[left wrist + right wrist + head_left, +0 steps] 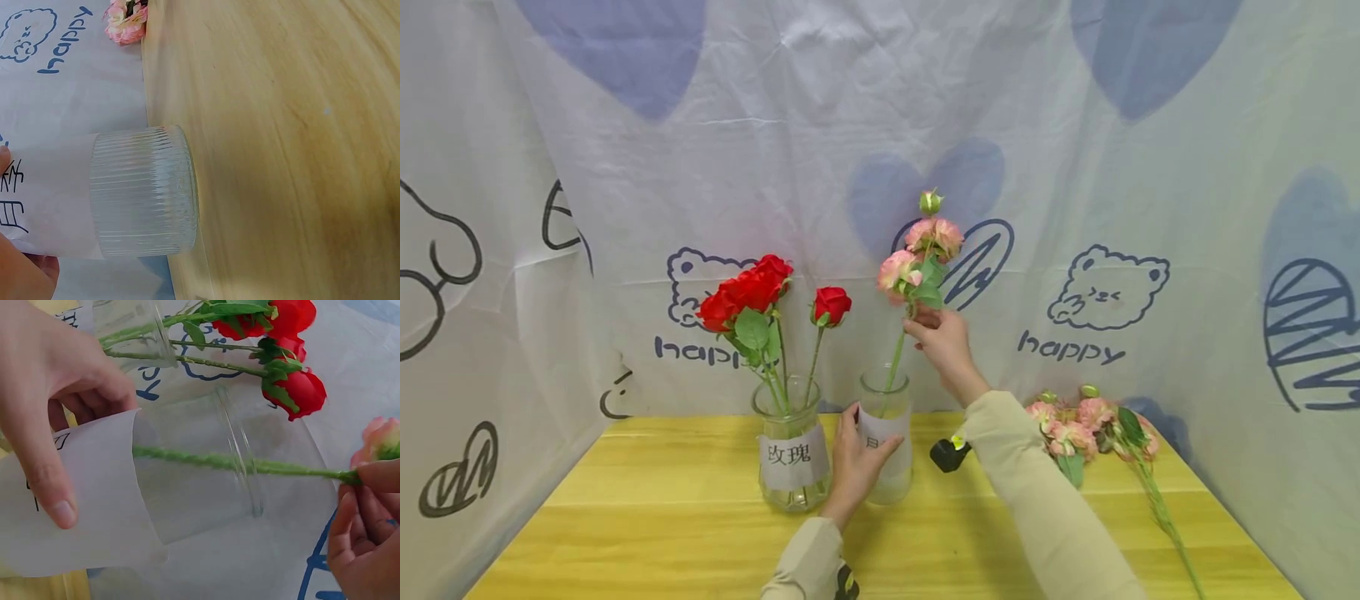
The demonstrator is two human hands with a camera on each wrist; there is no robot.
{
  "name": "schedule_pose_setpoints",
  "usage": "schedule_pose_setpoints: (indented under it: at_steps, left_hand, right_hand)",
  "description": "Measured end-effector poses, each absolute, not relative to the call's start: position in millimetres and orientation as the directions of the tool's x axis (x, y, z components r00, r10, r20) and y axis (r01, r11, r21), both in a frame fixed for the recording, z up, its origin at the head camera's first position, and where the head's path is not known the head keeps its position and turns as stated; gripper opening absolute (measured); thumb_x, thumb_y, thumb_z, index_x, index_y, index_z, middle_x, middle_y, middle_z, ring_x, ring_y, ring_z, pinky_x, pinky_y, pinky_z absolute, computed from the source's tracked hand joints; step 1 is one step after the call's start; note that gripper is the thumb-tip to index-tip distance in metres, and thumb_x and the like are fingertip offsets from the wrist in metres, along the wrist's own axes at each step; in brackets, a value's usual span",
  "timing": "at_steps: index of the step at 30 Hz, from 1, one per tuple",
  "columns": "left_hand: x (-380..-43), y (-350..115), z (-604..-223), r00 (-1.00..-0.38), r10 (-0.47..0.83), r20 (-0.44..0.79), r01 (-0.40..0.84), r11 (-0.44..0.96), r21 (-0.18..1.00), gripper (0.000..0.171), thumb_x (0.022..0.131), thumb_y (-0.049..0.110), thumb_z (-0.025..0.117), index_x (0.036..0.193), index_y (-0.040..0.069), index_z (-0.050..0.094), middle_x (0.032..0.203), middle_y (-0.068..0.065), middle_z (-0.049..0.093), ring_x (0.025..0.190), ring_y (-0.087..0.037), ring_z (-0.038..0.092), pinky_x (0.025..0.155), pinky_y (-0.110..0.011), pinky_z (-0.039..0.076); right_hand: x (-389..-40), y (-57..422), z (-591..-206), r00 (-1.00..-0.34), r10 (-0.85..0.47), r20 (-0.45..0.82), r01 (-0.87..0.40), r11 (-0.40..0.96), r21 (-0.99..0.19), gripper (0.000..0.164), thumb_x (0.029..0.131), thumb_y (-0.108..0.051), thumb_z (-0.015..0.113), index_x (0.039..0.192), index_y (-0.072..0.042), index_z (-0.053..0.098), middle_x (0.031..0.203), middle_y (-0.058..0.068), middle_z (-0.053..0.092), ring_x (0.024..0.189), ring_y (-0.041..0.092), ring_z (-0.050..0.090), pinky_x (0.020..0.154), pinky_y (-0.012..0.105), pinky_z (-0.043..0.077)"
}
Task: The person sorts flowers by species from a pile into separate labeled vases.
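My left hand (859, 462) grips a clear glass vase (891, 487) with a white paper label, thumb across the front. In the left wrist view the vase's ribbed base (147, 190) stands on the table. Above the vase, my right hand (949, 346) pinches the stem of a pink flower spray (917, 258) just below its blooms. Inside the vase's mouth runs the green stem (281, 467), seen through the glass in the right wrist view; the label hides its lower end. To the left, a second labelled glass vase (793, 496) holds several red roses (748, 292).
More pink flowers (1075, 433) lie on the table's right side, their stems (1165, 517) pointing towards the front. Behind the right forearm sits a small black object (950, 456) with a yellow-green spot. A patterned cloth (820, 125) hangs behind the yellow wood-grain table (647, 500).
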State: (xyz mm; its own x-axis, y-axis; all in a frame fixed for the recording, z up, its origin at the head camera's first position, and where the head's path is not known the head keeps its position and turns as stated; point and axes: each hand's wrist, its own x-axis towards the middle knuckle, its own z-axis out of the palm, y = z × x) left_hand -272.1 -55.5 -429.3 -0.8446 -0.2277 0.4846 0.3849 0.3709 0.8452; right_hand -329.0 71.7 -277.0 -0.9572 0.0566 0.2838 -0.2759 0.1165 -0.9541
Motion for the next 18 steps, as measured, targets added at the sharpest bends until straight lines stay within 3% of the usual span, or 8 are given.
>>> schedule_pose_setpoints:
  at_steps: [7,13,18]
  left_hand:
    - [-272.5,-56.6,-429.9,-0.853,-0.204,0.48,0.385,0.376,0.843,0.074,0.072,0.009,0.086,0.13,-0.01,0.044,0.124,-0.027,0.052,0.112,-0.041,0.052,0.096,-0.053,0.045]
    - [-272.1,-57.3,-429.9,-0.852,-0.213,0.478,0.379,0.379,0.844,0.074,0.071,0.009,0.086,0.13,-0.01,0.045,0.124,-0.027,0.052,0.111,-0.041,0.053,0.095,-0.053,0.045]
    - [-271.8,-56.8,-429.0,-0.848,-0.22,0.482,0.382,0.377,0.844,0.074,0.07,0.009,0.086,0.129,-0.01,0.045,0.123,-0.027,0.052,0.111,-0.041,0.053,0.096,-0.053,0.045]
  right_hand:
    - [-326.8,65.6,-274.2,-0.958,0.002,0.287,-0.281,0.197,-0.939,0.03,0.088,0.001,0.066,0.117,0.009,0.062,0.112,0.023,0.065,0.096,0.027,0.062,0.069,0.023,0.051]
    - [-324.6,70.5,-278.5,-0.961,-0.066,0.267,-0.275,0.188,-0.943,0.032,0.088,-0.002,0.066,0.119,0.006,0.062,0.112,0.019,0.065,0.093,0.021,0.061,0.074,0.025,0.051]
    - [-321.8,77.8,-279.4,-0.96,-0.031,0.279,-0.281,0.139,-0.95,0.028,0.092,-0.009,0.064,0.117,0.003,0.063,0.112,0.014,0.064,0.096,0.018,0.058,0.078,0.028,0.051]
